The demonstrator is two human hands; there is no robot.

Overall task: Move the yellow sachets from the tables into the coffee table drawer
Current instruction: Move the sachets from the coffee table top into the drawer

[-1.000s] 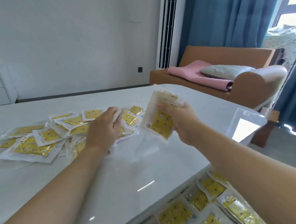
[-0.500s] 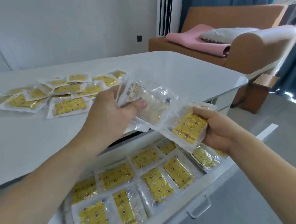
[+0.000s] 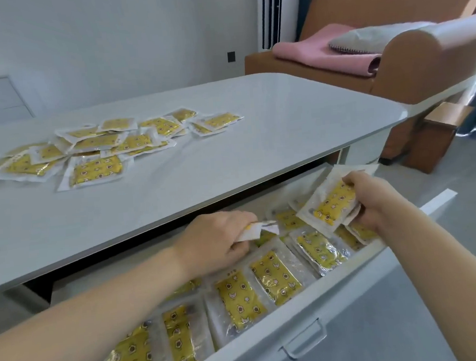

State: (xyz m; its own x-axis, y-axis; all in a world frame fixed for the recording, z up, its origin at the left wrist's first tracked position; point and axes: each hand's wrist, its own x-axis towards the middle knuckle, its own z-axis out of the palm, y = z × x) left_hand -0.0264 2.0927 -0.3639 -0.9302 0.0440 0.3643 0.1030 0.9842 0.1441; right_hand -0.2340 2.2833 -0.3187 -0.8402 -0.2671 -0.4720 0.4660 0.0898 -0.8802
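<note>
Over open coffee table drawer (image 3: 339, 311): my left hand (image 3: 218, 242) low inside, fingers curled tight on crumpled white sachet edge (image 3: 258, 229). My right hand (image 3: 369, 196) above drawer's right end, fingers clamped on small stack of yellow sachets (image 3: 330, 203), tilted, long axis running lower-left to upper-right. Drawer already lined with sachets in rows (image 3: 239, 295), long axes roughly front to back. Loose sachet pile (image 3: 96, 146) on tabletop (image 3: 283, 126), flat, pointing every way.
</note>
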